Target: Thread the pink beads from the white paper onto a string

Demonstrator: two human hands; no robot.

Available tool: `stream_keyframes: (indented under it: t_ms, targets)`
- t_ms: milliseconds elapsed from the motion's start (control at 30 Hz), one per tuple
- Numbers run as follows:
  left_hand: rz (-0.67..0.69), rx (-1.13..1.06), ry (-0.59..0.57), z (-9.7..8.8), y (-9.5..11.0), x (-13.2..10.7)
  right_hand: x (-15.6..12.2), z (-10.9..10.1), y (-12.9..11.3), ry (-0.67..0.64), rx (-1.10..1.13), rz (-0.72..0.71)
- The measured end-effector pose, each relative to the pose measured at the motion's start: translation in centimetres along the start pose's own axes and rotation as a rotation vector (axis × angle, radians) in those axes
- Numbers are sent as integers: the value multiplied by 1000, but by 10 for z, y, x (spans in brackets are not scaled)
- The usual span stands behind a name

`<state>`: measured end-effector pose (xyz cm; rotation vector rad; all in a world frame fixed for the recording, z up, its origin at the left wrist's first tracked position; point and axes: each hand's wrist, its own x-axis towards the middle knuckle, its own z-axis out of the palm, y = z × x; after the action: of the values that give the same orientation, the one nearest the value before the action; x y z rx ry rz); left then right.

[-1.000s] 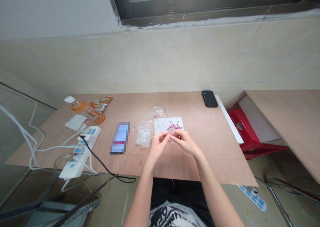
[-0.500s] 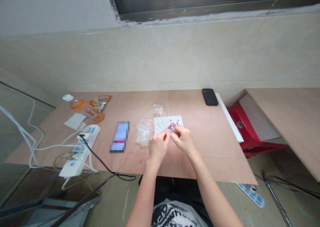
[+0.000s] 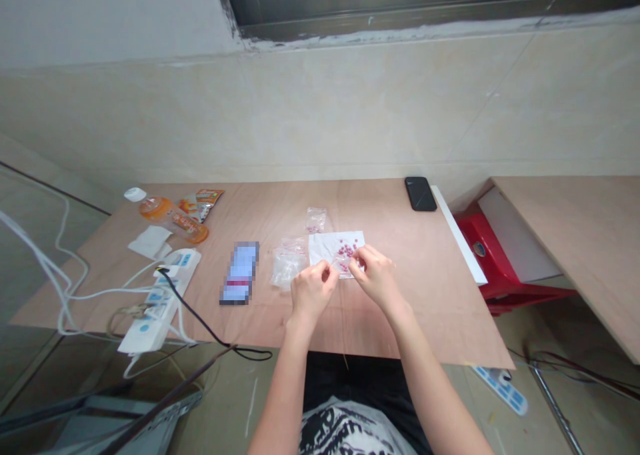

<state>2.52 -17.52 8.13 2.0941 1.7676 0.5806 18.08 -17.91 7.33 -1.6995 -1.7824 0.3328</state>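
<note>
Small pink-red beads (image 3: 346,249) lie scattered on a white sheet of paper (image 3: 323,245) in the middle of the table. At the paper's lower left edge my left hand (image 3: 311,291) is closed in a pinch; a thin thread (image 3: 345,358) trails from close to its fingertips toward me and over the table's front edge. My right hand (image 3: 376,278) is beside the beads at the paper's right edge, thumb and forefinger pinched together. Whatever it holds is too small to make out. A clear plastic bag (image 3: 289,265) lies left of the paper, and a smaller bag (image 3: 316,219) with beads lies behind it.
Left on the wooden table (image 3: 425,315) are a phone (image 3: 240,273) with a blurred screen, a power strip (image 3: 160,301) with cables, an orange drink bottle (image 3: 173,218) and a snack packet (image 3: 203,203). A black phone (image 3: 420,194) lies back right. A red stool (image 3: 480,255) stands beyond.
My hands have moved apart: the right one has shifted slightly right, the left one slightly left. More of the beads and of the paper's lower edge shows between them.
</note>
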Motion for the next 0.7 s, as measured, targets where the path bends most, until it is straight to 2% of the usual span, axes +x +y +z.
stream_keyframes:
  t_ms: [167,267,433,500,567,633,700]
  targets:
    - [13,-31,-64,-4,0,-1,-7,-8,-9,-85,32,-188]
    - [33,-42,-89,-7,1,-2,-10,-6,-11,-147,70,-225]
    - [45,-93,-101,-13,11,-7,-9,1,-9,-325,221,-104]
    - [46,-216,-122,-14,14,-8,-8,5,-7,-344,374,-51]
    - [32,-412,-121,-10,13,-8,-7,9,-4,-309,555,1]
    - [-25,-592,-48,-3,7,-7,-6,14,-2,-258,702,74]
    - [-129,-698,84,6,-1,-6,-5,18,-1,-215,799,168]
